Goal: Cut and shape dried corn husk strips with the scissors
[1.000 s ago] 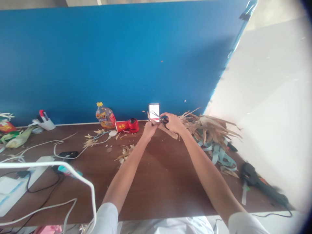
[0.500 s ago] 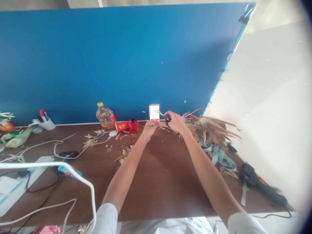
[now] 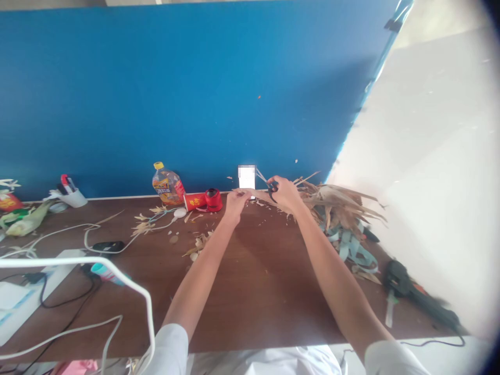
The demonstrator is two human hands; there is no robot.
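My left hand (image 3: 236,204) is closed in a pinch on one end of a pale brown strip of dried husk (image 3: 262,196). The strip stretches across toward my right hand (image 3: 288,195), which is wrapped round a pair of scissors (image 3: 271,187) with dark handles. The scissor blades point up and to the left, apart from the strip. Whether my right fingers also hold the strip's far end, I cannot tell. Behind the hands a lit phone (image 3: 247,179) leans against the blue panel. Just right of my right hand lies a heap of dried husks (image 3: 336,200).
A red can (image 3: 195,201) and a drink bottle (image 3: 167,185) are at the back left. Pale blue ribbon (image 3: 353,250) and a black glue gun (image 3: 417,297) lie right. A white power strip (image 3: 42,291), cables and a white tube frame (image 3: 128,284) occupy the left.
My hands have moved slightly apart, so more of the husk strip shows between them. The scissors have turned steeper and shifted a little to the right.
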